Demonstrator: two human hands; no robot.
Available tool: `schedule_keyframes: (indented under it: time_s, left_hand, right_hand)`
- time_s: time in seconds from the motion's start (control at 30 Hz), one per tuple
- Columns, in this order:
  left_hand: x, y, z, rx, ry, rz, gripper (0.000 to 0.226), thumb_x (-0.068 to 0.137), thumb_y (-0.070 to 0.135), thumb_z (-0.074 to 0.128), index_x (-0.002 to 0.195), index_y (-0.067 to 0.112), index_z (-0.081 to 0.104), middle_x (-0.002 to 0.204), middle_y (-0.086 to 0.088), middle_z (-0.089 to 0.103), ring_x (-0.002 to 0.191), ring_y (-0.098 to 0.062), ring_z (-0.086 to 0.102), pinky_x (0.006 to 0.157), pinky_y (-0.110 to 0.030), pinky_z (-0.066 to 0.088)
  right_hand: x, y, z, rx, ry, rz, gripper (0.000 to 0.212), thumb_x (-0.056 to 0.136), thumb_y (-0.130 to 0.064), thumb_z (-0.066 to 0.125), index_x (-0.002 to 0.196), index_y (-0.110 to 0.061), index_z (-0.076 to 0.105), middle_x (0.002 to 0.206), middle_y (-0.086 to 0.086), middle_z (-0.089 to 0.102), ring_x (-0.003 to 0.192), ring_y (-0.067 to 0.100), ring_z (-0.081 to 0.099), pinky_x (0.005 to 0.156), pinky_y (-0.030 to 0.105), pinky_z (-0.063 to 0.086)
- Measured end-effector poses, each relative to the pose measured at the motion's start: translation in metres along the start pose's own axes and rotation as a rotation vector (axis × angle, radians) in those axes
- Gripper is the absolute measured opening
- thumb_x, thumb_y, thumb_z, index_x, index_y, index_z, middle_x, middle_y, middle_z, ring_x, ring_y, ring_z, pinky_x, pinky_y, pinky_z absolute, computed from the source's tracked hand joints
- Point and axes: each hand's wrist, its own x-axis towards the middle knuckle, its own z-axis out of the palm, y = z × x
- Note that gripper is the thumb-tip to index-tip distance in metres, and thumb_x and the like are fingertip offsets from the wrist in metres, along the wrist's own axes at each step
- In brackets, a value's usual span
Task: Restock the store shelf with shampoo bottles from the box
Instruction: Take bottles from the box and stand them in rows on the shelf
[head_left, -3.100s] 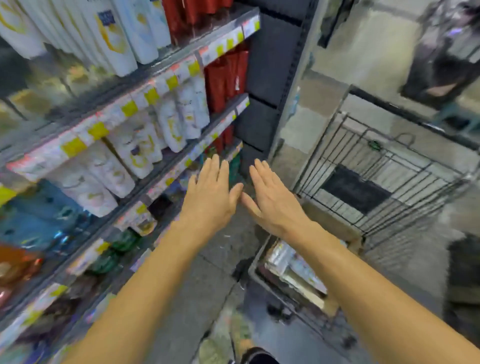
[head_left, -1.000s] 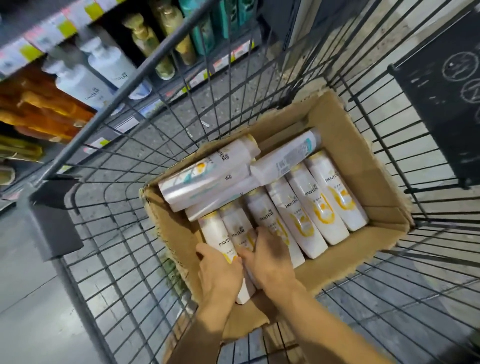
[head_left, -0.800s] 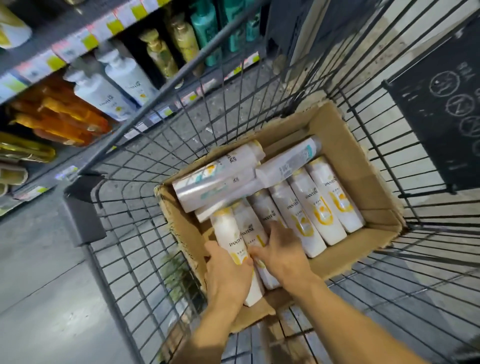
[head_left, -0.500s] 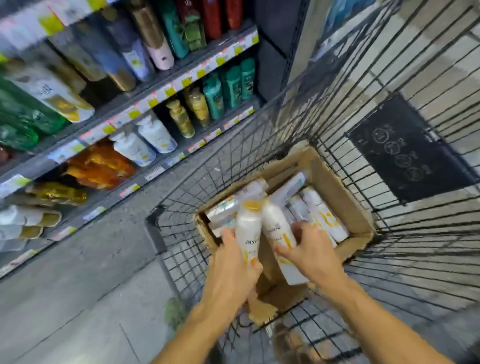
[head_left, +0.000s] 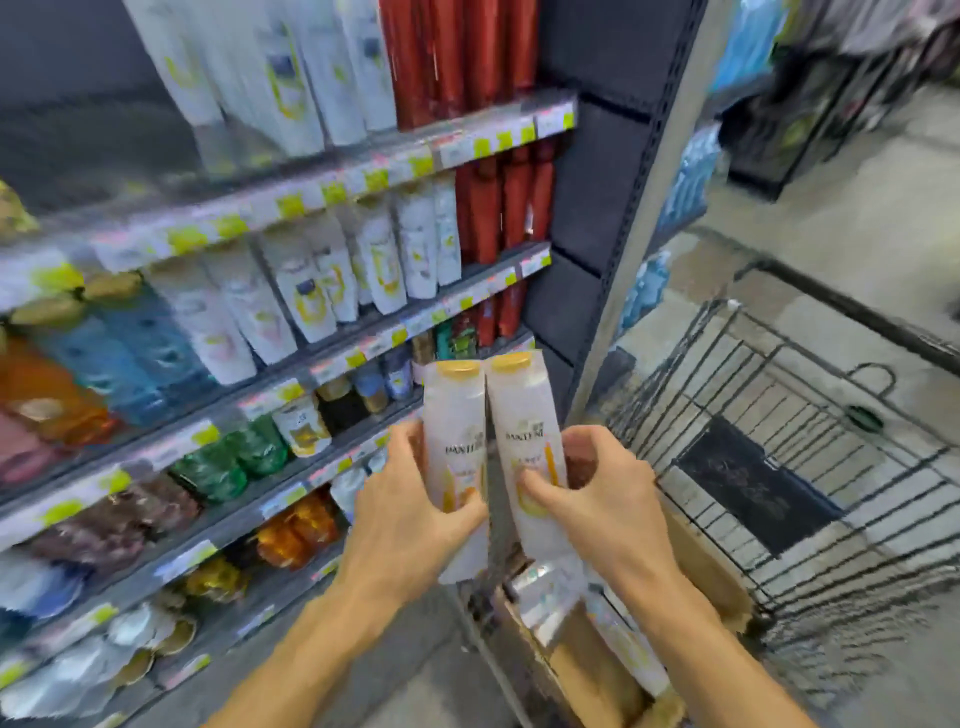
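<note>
each hand (head_left: 410, 514) (head_left: 613, 504) grips a bottle (head_left: 456, 447) (head_left: 530, 441).

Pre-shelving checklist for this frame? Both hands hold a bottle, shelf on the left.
1. Left hand grip on left bottle: ok, fingers wrapped round the lower half.
2. Right hand grip on right bottle: ok.
3. Bottles upright, gold caps up: ok.
4. Bottles clear of the box: ok, lifted above it.
5. Matching white bottles on shelf: ok, middle shelf row.
6. Free slot in that row: cannot tell, blurred.
</note>
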Motion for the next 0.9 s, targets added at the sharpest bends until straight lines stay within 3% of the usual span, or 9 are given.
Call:
schedule_keyframes:
  time_s: [0.17,0.27,0.37,0.5,0.6,0.67,0.83,0.9]
  left_hand:
    - [-0.007,0.001,-0.106,-0.036,0.152,-0.019,0.054,0.071,0.029,0.080,0.108,0.031,0.041,0.099,0.017,0.063,0.080,0.003,0.064,0.067,-0.025,0.057]
    - [-0.009,-0.006,-0.158,-0.047,0.247,-0.059,0.060,0.070,0.030,0.080,0.114,0.029,0.039,0.106,0.010,0.064,0.089,-0.007,0.065,0.075,-0.036,0.057]
    - [-0.002,-0.015,-0.199,-0.065,0.333,-0.058,0.060,0.069,0.031,0.081,0.111,0.040,0.039,0.105,0.021,0.062,0.086,0.006,0.064,0.078,-0.030,0.057]
    - [0.014,-0.022,-0.239,-0.091,0.396,-0.077,0.059,0.071,0.027,0.082,0.107,0.041,0.037,0.100,0.024,0.061,0.080,0.025,0.055,0.068,-0.006,0.047]
    - [0.038,-0.028,-0.262,-0.105,0.452,-0.070,0.062,0.067,0.029,0.083,0.110,0.042,0.040,0.100,0.022,0.065,0.083,0.010,0.065,0.072,-0.014,0.051]
    - [0.058,-0.029,-0.274,-0.123,0.474,-0.059,0.059,0.068,0.025,0.084,0.106,0.042,0.042,0.096,0.023,0.064,0.081,0.008,0.065,0.064,-0.012,0.050]
    - [0.127,-0.029,-0.291,-0.158,0.486,-0.037,0.059,0.067,0.024,0.086,0.102,0.043,0.042,0.093,0.024,0.065,0.077,0.011,0.066,0.060,-0.010,0.048]
    - [0.163,-0.030,-0.296,-0.185,0.483,-0.054,0.064,0.065,0.021,0.087,0.107,0.040,0.044,0.094,0.021,0.067,0.078,0.008,0.068,0.063,-0.010,0.051]
  right_hand:
    - [0.005,-0.097,0.037,0.110,-0.045,-0.146,0.030,0.070,-0.029,0.083,0.091,-0.030,0.061,0.080,-0.016,0.070,0.071,-0.006,0.064,0.067,0.026,0.055]
    - [0.010,-0.143,0.065,0.145,-0.112,-0.227,0.031,0.072,-0.027,0.083,0.093,-0.029,0.061,0.081,-0.017,0.068,0.077,-0.008,0.062,0.067,0.017,0.052]
    - [0.018,-0.173,0.092,0.212,-0.178,-0.261,0.030,0.074,-0.026,0.082,0.093,-0.030,0.059,0.085,-0.014,0.069,0.077,-0.007,0.062,0.064,0.015,0.048]
    - [0.036,-0.203,0.125,0.259,-0.268,-0.248,0.035,0.074,-0.034,0.081,0.101,-0.029,0.059,0.090,-0.012,0.069,0.080,-0.003,0.062,0.070,0.022,0.052]
    - [0.061,-0.227,0.146,0.260,-0.282,-0.263,0.034,0.074,-0.036,0.080,0.100,-0.030,0.059,0.089,-0.013,0.068,0.080,-0.005,0.061,0.068,0.016,0.051]
    - [0.085,-0.244,0.158,0.281,-0.283,-0.301,0.030,0.077,-0.032,0.079,0.098,-0.032,0.058,0.088,-0.016,0.067,0.080,-0.009,0.060,0.065,0.013,0.049]
    - [0.173,-0.287,0.201,0.367,-0.240,-0.406,0.029,0.082,-0.026,0.076,0.104,-0.033,0.058,0.095,-0.016,0.068,0.089,-0.005,0.062,0.076,0.016,0.052]
    - [0.217,-0.306,0.224,0.415,-0.222,-0.422,0.030,0.084,-0.026,0.075,0.108,-0.031,0.057,0.096,-0.012,0.069,0.089,0.000,0.064,0.078,0.024,0.056]
